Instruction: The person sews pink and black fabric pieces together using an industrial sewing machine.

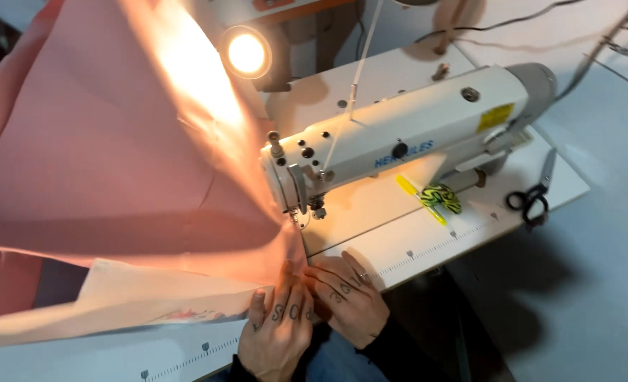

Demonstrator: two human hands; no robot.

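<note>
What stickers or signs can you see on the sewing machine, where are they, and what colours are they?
Yellow sticker: a small rectangle with dark print, on the front of the white sewing machine, near its right end.
Blue lettering: a slanted strip of blue letters on the middle of the machine's arm, just below a round black knob.
No packages or screens are in view.

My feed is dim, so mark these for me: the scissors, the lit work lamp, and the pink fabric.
scissors [533,198]: head view, on the black handle loops.
work lamp [246,53]: head view, on the glowing face.
pink fabric [101,155]: head view, on the broad flat part left of the machine.
</note>
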